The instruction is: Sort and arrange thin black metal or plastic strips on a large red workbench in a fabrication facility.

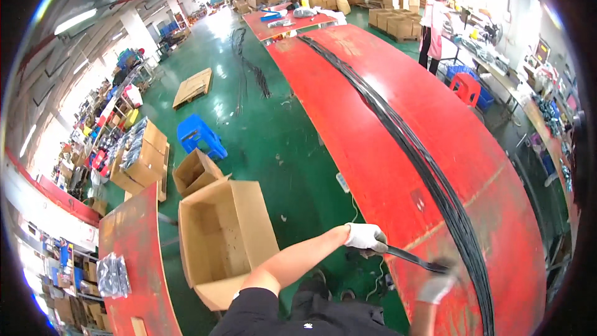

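Note:
My left hand (pixel 367 238), in a white glove with grey fingers, is closed around one end of a short black strap-like strip (pixel 411 257) at the edge of the red table (pixel 367 180). The strip slants down to the right, and its far end meets my gloved right hand (pixel 439 284), which is smeared by motion; its grip cannot be made out. Just right of that hand, a long bundle of thin black cables (pixel 423 162) runs along the table from the near edge to the far end.
Open cardboard boxes (pixel 214 236) stand left of me, near a blue stool (pixel 200 137). Further left is another red-topped table (pixel 140 267) bearing a plastic-wrapped pack (pixel 113 275). More black cables (pixel 252 68) lie on the green floor. A person (pixel 433 31) stands at the far right beside a red stool (pixel 465 89).

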A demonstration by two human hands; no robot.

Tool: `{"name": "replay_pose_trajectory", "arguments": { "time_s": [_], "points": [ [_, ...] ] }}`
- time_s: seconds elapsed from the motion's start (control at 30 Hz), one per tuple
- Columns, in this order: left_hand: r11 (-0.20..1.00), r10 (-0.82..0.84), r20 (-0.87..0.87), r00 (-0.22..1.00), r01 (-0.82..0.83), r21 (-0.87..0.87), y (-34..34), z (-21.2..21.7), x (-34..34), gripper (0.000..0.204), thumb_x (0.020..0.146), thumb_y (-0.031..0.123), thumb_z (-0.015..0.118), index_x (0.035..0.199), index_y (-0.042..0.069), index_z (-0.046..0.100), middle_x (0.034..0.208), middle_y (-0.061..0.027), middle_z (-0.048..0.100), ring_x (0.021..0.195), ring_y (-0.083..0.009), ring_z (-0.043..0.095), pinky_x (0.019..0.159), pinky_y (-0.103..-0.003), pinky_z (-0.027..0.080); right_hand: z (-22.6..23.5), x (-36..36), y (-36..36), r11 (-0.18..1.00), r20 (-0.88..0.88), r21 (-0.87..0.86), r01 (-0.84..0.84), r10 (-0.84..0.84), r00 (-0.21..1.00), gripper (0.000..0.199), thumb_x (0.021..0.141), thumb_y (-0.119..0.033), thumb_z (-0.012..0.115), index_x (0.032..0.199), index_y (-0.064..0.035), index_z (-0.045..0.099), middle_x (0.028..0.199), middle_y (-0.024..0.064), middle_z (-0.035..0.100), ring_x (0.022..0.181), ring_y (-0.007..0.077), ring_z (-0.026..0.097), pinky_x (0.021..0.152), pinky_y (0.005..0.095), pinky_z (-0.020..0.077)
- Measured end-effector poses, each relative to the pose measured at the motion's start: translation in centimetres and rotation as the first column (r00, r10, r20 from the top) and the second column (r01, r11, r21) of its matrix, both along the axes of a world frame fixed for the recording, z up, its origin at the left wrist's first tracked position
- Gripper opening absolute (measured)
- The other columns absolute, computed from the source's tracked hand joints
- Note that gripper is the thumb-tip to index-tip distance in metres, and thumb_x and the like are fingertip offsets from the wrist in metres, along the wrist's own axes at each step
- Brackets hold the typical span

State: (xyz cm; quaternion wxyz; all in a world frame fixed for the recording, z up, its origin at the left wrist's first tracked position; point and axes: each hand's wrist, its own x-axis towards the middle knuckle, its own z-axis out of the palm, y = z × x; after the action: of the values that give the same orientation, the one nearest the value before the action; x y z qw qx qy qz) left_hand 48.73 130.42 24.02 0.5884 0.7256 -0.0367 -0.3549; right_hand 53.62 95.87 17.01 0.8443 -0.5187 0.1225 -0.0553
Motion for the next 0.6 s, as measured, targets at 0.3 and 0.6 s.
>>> {"name": "replay_pose_trajectory", "arguments": {
  "time_s": [0.3, 0.6],
  "points": [
    [0.997, -0.034, 0.138, 0.99, 0.043, -0.057, 25.8, -2.0, 7.1, 0.035, 0.102, 0.036, 0.068, 0.096, 0.002, 0.07, 0.075, -0.0028, 0.07, 0.067, -0.0135, 0.066, 0.065, -0.033, 0.052, 2.6, 15.4, 27.5, 0.92, 0.128, 0.29, -0.264, 0.236, 0.963, 0.038, 0.112, -0.038, 0.051, 0.101, -0.0095, 0.075, 0.094, 0.0088, 0.077, 0.083, 0.0279, 0.071, 0.08, 0.0457, 0.06],
    [0.985, 0.143, -0.002, 0.99, -0.143, -0.097, 57.0, -1.1, 11.9, 0.033, 0.101, 0.039, 0.071, 0.102, 0.006, 0.073, 0.07, -0.0007, 0.069, 0.062, -0.0096, 0.065, 0.059, -0.028, 0.049, 11.1, 32.1, 32.9, 0.847, 0.048, 0.261, 0.463, -0.491, 0.87, 0.053, 0.115, -0.052, 0.046, 0.122, -0.0035, 0.067, 0.128, 0.0179, 0.072, 0.12, 0.0296, 0.07, 0.111, 0.0427, 0.0535]
  ]
}}
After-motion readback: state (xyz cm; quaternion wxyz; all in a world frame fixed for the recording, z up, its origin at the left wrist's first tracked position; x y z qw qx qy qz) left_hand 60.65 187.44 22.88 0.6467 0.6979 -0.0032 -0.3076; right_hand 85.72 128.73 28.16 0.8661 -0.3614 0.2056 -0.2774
